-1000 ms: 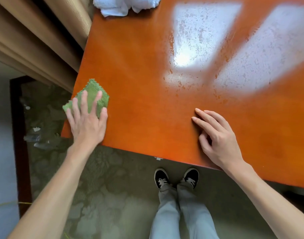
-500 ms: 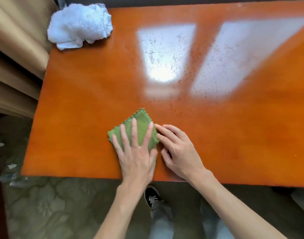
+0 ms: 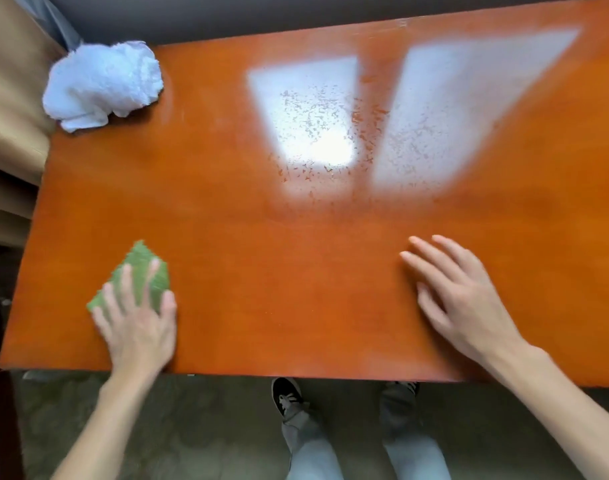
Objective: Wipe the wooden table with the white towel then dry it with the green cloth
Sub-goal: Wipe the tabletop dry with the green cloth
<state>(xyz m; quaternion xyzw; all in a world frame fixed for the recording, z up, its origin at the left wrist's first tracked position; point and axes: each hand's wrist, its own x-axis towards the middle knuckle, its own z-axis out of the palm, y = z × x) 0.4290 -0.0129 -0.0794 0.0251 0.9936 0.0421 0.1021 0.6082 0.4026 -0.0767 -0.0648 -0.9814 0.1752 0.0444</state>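
Second step, drying: left hand flat on cloth, near-left table; right hand released; next, sweep far

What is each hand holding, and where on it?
Nothing is gripped. The left hand presses flat on the near part of the green cloth; the right hand rests open on the wooden table.

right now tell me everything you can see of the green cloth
The green cloth is a small, thin square with what looks like a zigzag-cut edge, blurred here. It lies flat on the wooden table near the front left corner, one corner pointing away from the person. The left hand presses on it with straight, spread fingers, covering its near part. Nothing else touches it.
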